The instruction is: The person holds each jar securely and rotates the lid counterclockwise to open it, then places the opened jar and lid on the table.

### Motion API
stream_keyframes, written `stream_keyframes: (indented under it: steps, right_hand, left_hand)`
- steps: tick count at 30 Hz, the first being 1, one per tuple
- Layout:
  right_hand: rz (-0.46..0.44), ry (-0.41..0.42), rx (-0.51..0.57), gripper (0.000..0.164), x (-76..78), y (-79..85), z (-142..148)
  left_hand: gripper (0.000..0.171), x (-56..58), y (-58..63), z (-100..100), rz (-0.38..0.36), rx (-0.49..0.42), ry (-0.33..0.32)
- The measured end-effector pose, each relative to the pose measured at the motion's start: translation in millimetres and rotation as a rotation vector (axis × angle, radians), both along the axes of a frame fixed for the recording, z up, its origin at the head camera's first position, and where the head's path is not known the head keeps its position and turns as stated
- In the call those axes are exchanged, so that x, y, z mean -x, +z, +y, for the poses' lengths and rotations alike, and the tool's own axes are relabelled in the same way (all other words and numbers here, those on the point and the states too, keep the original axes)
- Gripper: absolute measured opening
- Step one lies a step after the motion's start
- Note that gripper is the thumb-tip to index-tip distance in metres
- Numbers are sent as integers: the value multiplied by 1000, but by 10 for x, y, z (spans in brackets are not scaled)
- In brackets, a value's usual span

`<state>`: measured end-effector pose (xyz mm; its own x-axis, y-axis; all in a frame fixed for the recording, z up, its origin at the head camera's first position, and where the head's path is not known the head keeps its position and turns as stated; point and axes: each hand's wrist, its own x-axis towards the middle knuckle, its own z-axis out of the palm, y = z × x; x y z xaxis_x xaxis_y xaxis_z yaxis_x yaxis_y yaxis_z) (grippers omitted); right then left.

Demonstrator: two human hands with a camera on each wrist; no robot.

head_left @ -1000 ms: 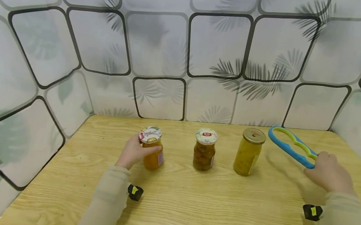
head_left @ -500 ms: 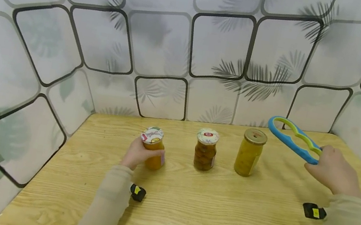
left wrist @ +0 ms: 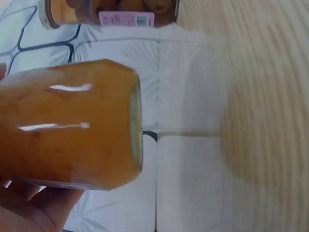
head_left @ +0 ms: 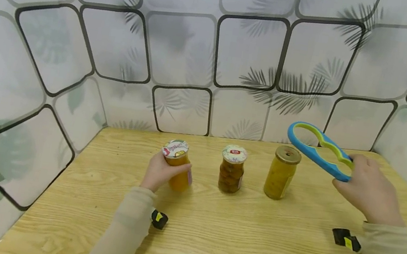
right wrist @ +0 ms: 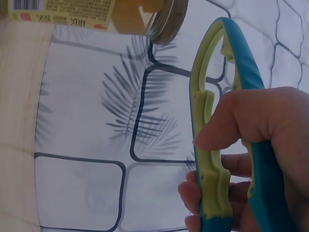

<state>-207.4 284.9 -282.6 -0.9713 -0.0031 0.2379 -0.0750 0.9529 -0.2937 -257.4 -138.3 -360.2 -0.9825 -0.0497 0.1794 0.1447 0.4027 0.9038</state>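
My left hand (head_left: 162, 172) grips an orange-filled glass jar (head_left: 180, 176) with a patterned white lid, at the left of the row. In the left wrist view the base of this jar (left wrist: 72, 125) is apart from the tabletop. My right hand (head_left: 372, 189) holds a blue and lime-green jar opener (head_left: 306, 149) by one end, raised over the table at the right. In the right wrist view the thumb and fingers wrap the opener (right wrist: 210, 145), whose loops have nothing inside them but the fingers. The opener's far loop is up near the gold-lidded jar, not touching it.
A jar of dark brown fruit (head_left: 230, 174) with a white lid stands mid-table. To its right is a yellow-filled jar (head_left: 277, 177) with a gold lid. The wooden table (head_left: 240, 245) meets patterned walls (head_left: 248, 53) at the back and sides.
The jar opener has risen and shifted left, in my right hand. My left hand has moved slightly right with the orange-filled jar. The other two jars have stayed put.
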Motion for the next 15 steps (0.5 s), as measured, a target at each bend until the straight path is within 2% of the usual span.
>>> stream_keyframes:
  steps: [6,11,15]
  right_hand:
    - [64,36,18,68,-57,52,-228]
    - [84,107,7,67,-92,67,-452]
    - [108,152,7,64,-114,84,-634]
  left_hand:
    - [52,-122,121,173,121,-61,-20]
    - [46,-203,151,306,229,-77,-36]
    - [45,-248,141,400,252,-53,-59]
